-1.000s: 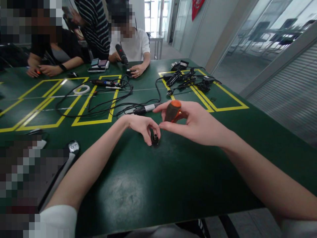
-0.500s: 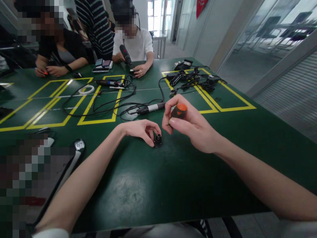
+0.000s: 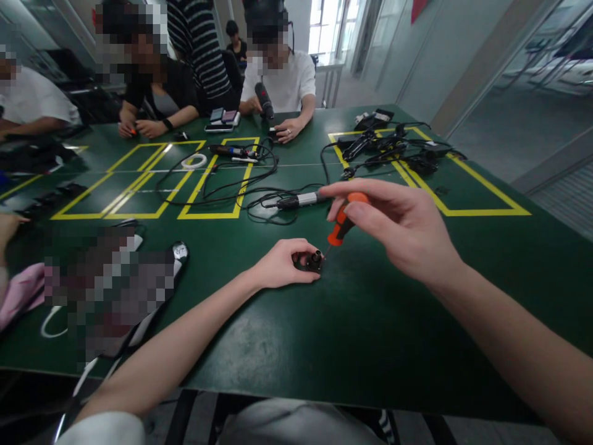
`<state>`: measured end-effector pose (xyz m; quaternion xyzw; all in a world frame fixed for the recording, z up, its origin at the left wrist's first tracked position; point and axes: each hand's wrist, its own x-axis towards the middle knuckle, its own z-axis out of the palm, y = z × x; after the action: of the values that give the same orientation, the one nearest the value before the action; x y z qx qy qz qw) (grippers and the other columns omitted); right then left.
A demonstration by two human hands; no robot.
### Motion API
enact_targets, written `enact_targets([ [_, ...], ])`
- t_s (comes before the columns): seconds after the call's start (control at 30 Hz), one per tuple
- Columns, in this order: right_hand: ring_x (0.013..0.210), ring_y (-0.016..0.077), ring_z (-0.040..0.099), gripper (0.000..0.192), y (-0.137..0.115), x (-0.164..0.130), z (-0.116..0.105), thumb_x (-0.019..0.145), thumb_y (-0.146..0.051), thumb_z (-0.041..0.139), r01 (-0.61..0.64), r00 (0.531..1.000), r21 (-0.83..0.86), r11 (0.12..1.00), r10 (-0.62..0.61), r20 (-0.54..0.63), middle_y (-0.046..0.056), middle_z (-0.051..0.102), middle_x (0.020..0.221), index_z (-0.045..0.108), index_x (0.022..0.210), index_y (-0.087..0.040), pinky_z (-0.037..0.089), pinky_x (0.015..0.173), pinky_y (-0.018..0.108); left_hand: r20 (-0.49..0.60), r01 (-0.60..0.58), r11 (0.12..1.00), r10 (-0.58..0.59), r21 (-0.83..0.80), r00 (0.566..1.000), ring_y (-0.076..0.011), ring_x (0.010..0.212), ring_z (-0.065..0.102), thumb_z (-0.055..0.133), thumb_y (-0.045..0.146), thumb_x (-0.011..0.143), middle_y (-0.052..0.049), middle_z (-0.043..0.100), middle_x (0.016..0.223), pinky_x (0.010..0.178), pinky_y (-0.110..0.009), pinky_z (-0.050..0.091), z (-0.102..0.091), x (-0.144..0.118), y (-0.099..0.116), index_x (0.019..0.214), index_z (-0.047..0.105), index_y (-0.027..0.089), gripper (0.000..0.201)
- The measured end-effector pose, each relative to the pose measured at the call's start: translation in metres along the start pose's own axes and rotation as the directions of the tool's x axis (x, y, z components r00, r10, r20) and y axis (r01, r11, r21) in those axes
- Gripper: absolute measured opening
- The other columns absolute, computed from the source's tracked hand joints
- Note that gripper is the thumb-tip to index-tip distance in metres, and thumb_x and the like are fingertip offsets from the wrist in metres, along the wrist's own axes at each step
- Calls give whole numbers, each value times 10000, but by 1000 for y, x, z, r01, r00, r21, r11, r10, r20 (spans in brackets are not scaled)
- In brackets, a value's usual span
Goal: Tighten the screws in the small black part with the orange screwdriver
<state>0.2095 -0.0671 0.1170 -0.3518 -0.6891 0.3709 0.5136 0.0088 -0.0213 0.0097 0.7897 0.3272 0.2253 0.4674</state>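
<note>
**Desk:** Two hands at centre frame — what does each one have?

**Photographer:** At centre frame the left hand (image 3: 282,264) lies low on the green bench (image 3: 324,334), its fingers (image 3: 303,254) closed around a small black fitting (image 3: 314,261) and pinning it against the surface. The right hand (image 3: 403,228), right of centre, grips an orange-handled screwdriver (image 3: 343,219) between thumb and fingertips, shaft slanting down and left so its tip meets the fitting.

**Desk:** How would those two pieces handle?

**Photographer:** By the look of it, the fitting is light, hard and stiff; being small and rounded, it would likely roll or skid on the smooth top unless pinched at its sides, as it is now. The screwdriver looks rigid and light, best held on the fat orange grip, with the thin shaft left free.

**Desk:** Anything around them?

**Photographer:** Just above the hands lies a black-and-silver tool (image 3: 296,200) trailing black cables (image 3: 217,185) across yellow floor-style markings (image 3: 208,215). More black cable gear (image 3: 393,148) is piled at upper right. Other people sit along the far edge at the top of the frame; one holds a dark cylindrical device (image 3: 264,100).
</note>
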Motion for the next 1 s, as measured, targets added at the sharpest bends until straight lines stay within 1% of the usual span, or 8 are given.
enact_targets([
  [0.1,806,199,680,220,1,0,3,946,-403,701,-32,999,156,987,31,13,35,724,882,638,1083,-242,575,756,357,-56,0,1000,-1,-16,998,-121,740,565,862,318,708,8,673,867,708,-253,460,3,-2,1,1091,695,160,447],
  [0.23,791,198,671,173,2,2,7,974,-393,587,-148,987,327,933,117,112,44,688,881,593,952,-221,557,718,342,-54,31,999,-32,-34,998,-127,766,576,848,323,719,5,676,861,753,-265,483,4,-3,2,1011,686,161,372],
  [0.33,671,179,570,217,1,3,11,954,-401,529,-161,986,402,901,131,100,22,579,769,574,837,-223,509,636,332,-39,33,998,-34,-46,999,-124,758,566,830,314,726,8,664,847,737,-259,471,4,-3,2,1002,700,162,340],
  [0.53,511,157,360,225,3,0,16,948,-471,516,-151,988,511,846,118,96,-49,403,592,493,868,-261,373,523,310,-33,-6,999,4,-50,999,-118,739,543,818,312,742,7,637,844,708,-250,457,7,-4,5,1033,734,151,343],
  [0.7,524,147,429,274,3,2,15,945,-446,575,-160,985,514,842,100,143,-14,515,672,521,774,-239,380,519,309,-50,33,998,-36,-44,998,-127,741,559,849,349,722,14,642,834,739,-262,482,7,-6,8,1019,702,173,375],
  [0.8,492,135,373,416,2,1,14,988,-489,525,-177,979,503,846,99,178,-17,450,623,505,663,-231,344,486,305,-51,69,994,-74,-90,996,-133,731,561,873,365,693,14,644,822,731,-271,494,7,-7,9,994,687,174,402],
  [0.9,456,124,286,364,4,-3,15,979,-530,512,-194,976,562,804,102,191,-59,383,565,512,758,-242,279,459,279,-40,82,994,-85,-74,996,-126,706,543,870,349,700,27,620,774,709,-262,482,8,-7,9,919,701,175,326],
  [1.0,466,125,314,251,6,-5,15,935,-472,572,-172,982,606,776,86,169,-70,440,575,479,851,-254,302,481,267,-55,82,995,-85,-62,995,-119,695,538,877,331,700,32,618,764,685,-248,468,9,-8,8,905,717,171,306],
])
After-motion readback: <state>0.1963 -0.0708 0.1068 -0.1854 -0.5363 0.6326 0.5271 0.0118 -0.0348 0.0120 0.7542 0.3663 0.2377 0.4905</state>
